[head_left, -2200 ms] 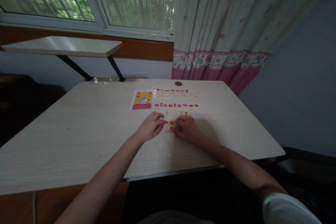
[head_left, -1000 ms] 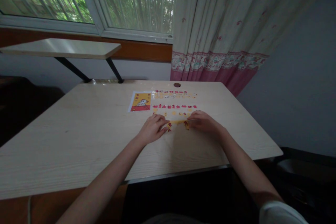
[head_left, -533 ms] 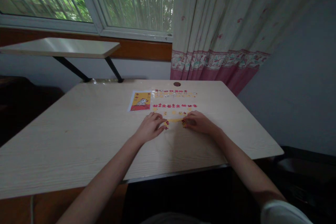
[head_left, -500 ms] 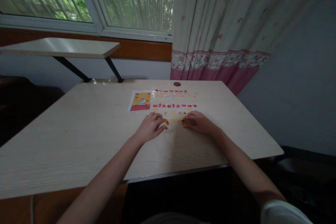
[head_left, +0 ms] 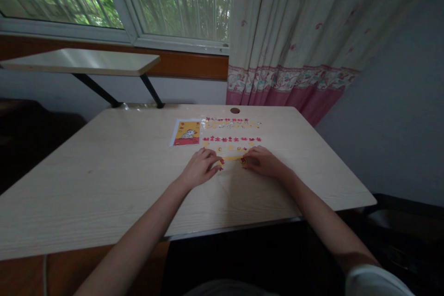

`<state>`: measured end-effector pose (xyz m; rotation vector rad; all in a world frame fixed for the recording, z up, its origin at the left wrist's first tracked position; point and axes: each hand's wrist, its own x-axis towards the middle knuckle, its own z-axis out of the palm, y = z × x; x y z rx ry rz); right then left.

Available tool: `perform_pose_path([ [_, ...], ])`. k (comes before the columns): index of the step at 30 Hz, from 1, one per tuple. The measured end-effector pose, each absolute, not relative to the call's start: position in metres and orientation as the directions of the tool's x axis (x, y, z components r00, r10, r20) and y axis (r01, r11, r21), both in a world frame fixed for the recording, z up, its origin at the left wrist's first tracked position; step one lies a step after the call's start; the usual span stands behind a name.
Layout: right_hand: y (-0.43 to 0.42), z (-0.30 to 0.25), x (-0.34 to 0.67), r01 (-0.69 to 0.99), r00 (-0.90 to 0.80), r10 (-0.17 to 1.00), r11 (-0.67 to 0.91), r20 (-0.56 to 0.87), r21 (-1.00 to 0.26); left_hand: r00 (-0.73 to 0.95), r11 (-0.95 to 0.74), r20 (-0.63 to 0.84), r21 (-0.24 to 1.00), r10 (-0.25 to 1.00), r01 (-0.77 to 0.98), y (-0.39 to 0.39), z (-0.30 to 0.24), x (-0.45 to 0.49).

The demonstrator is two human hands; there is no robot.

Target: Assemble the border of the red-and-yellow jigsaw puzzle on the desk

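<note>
My left hand (head_left: pixel 202 166) rests low over the desk, its thumb and fingers curved around the left end of a small yellow-and-red puzzle section. At that end lies a red-and-yellow puzzle piece (head_left: pixel 221 162) against my fingertips. My right hand (head_left: pixel 262 162) holds the opposite end the same way, with a dark red and yellow puzzle piece (head_left: pixel 243 161) at its fingertips. Between the two runs a thin yellow strip of puzzle pieces (head_left: pixel 232 158). Just beyond my hands lie several yellow puzzle pieces (head_left: pixel 229 148), some with dark marks. My fingers partly cover the end pieces.
Past them is a row of red puzzle pieces (head_left: pixel 231 139), then more rows of yellow and white pieces (head_left: pixel 231 125). A picture card (head_left: pixel 187 133) with a white animal lies to the left. A raised shelf (head_left: pixel 104 61) stands at the desk's back left, near a cable hole (head_left: pixel 235 110).
The view has shifted very slightly. Both hands stay at the two ends of the yellow strip, and the pieces show no clear movement.
</note>
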<state>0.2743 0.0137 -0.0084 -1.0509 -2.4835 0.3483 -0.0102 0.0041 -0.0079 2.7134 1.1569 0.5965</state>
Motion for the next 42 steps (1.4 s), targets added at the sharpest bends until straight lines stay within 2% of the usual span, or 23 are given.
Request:
perform_pose_path([
  [22,0.015,-0.009,0.274,0.579,-0.682,0.667,0.743,0.301,-0.334,0.655,-0.725,0.313,0.256,0.688,0.639,0.004,-0.012,-0.007],
  [27,0.028,-0.011,0.3,0.71,-0.538,0.744,0.653,0.396,-0.264,0.546,-0.635,0.356,0.215,0.758,0.742,0.012,-0.008,-0.026],
  [31,0.036,-0.012,0.317,0.824,-0.42,0.83,0.518,0.366,-0.228,0.423,-0.509,0.375,0.169,0.825,0.844,0.019,-0.008,-0.044],
  [42,0.036,-0.012,0.315,0.834,-0.386,0.864,0.476,0.323,-0.278,0.323,-0.389,0.361,0.128,0.875,0.912,0.022,-0.012,-0.045],
])
